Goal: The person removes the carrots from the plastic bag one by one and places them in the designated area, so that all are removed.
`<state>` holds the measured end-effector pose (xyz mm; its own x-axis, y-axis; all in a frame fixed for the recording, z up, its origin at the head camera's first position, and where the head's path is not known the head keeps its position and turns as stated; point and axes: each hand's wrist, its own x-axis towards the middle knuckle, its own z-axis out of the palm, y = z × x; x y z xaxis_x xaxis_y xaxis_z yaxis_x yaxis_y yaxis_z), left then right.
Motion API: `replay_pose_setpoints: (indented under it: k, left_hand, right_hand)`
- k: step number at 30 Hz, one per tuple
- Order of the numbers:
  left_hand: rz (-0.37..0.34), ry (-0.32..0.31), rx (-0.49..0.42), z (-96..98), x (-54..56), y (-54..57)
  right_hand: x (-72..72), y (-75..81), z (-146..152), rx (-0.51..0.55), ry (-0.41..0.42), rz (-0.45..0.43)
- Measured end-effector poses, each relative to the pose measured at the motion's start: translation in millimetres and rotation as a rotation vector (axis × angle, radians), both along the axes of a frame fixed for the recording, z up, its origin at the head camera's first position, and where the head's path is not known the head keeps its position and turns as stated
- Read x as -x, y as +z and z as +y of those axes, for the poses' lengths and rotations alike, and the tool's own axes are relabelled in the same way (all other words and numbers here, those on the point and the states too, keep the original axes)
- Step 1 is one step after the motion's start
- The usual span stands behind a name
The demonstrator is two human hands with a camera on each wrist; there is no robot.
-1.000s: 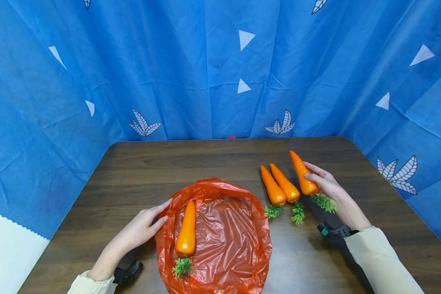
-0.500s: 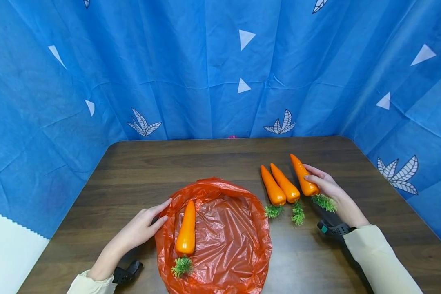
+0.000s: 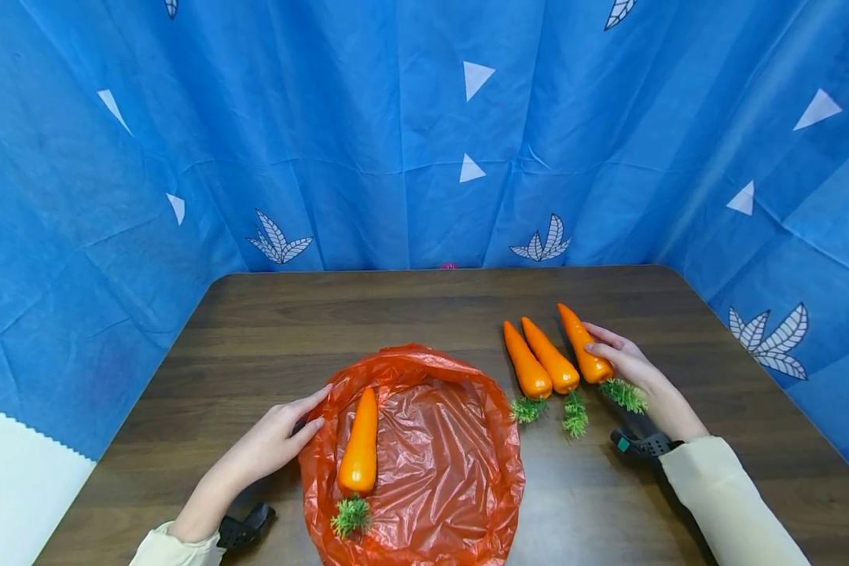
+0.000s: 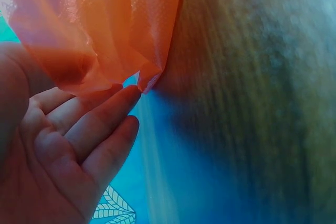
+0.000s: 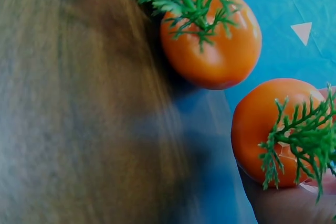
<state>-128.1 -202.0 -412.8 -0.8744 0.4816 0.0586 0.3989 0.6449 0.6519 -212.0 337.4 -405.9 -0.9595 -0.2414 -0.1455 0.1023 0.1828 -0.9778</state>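
Note:
My right hand (image 3: 626, 358) grips an orange carrot (image 3: 582, 346) with a green leafy top, thumb on one side and fingers on the other. In the right wrist view that carrot's blunt end (image 5: 257, 135) and leaves are close to the camera. Two more carrots (image 3: 527, 365) lie side by side just to its left, tips pointing away. My left hand (image 3: 276, 436) touches the left rim of a red plastic bag (image 3: 439, 464), thumb and fingers spread. From the left wrist, extended fingers (image 4: 100, 124) show against the bag's edge. Inside the bag lies another carrot (image 3: 359, 448).
All this is on a dark wooden table (image 3: 396, 306) with rounded far corners. Behind and beside it hangs a blue curtain (image 3: 368, 141) with white triangles and leaf prints. A white surface (image 3: 14, 495) shows at the lower left.
The carrot in my right hand has come down slightly toward the table, close beside the two lying carrots. My left hand stays at the bag's rim.

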Motion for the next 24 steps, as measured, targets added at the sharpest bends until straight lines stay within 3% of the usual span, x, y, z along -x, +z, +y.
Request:
replay_pose_setpoints:
  k: [17,24]
  left_hand:
    - [-0.005,-0.02,0.002,-0.6,-3.1,-2.5]
    - [0.014,-0.02,0.004,-1.1,0.3,-1.6]
  right_hand:
    - [0.8,-12.8,0,-0.024,0.01,-0.001]
    - [2.5,-11.0,0,-0.019,0.022,0.012]
